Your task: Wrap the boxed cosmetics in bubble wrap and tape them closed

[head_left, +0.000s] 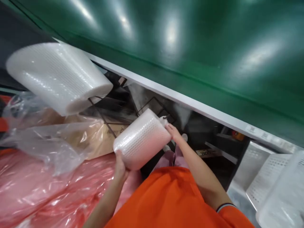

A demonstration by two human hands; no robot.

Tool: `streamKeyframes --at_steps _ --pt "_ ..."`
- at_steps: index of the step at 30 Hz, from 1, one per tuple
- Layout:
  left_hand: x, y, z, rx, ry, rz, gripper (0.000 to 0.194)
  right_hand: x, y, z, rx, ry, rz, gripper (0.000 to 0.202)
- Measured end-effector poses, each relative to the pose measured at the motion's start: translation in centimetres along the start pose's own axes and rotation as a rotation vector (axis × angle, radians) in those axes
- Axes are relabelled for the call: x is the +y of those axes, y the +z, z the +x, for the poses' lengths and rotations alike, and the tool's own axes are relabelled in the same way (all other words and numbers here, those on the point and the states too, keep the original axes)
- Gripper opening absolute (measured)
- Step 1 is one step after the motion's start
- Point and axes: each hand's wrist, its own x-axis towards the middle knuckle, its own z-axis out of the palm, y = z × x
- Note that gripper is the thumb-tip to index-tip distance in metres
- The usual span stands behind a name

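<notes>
Between my two hands is a small roll of bubble wrap [142, 137], tilted with its right end higher, in front of my orange shirt. My left hand [120, 167] grips its lower left end, thumb on top and the fingers mostly hidden beneath. At the upper right end my right hand [173, 131] has its fingers closed against the roll's edge, beside a ragged bit of plastic. A much larger roll of bubble wrap [57, 76] rests at the upper left, on a thin dark metal rod [101, 114].
A green table [190, 47] with a pale edge spans the top. Pink plastic bags [47, 193] and clear plastic film [59, 145] lie at the left. On the right are a metal surface [249, 161] with a printed sheet [267, 177] and a white bag [285, 196].
</notes>
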Motion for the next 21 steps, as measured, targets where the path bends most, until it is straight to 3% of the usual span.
streamKeyframes --at_steps 5,8,12,15,18,21 --pt "1.4 -1.3 1.7 0.133 0.004 0.084 0.046 1.2 2.5 -1.2 -0.013 0.035 -0.086 0.03" --pt "1.8 -1.4 1.7 0.183 0.017 0.1 0.043 2.3 2.6 -2.8 -0.036 0.045 -0.098 0.028" --pt "0.8 -1.5 1.2 0.136 0.029 0.081 0.045 3.0 0.5 -3.3 -0.056 0.042 0.023 0.027" --pt "0.0 -2.2 0.8 0.091 -0.032 0.029 0.045 2.2 -1.0 -2.1 0.016 -0.017 0.22 0.051" --pt "-0.1 -3.2 0.5 0.011 -0.04 -0.07 0.046 1.0 -0.8 -0.9 -0.008 -0.075 0.321 0.067" --pt "-0.1 -3.8 0.3 -0.083 -0.033 -0.131 0.04 0.4 0.5 -0.4 -0.123 -0.006 0.451 0.06"
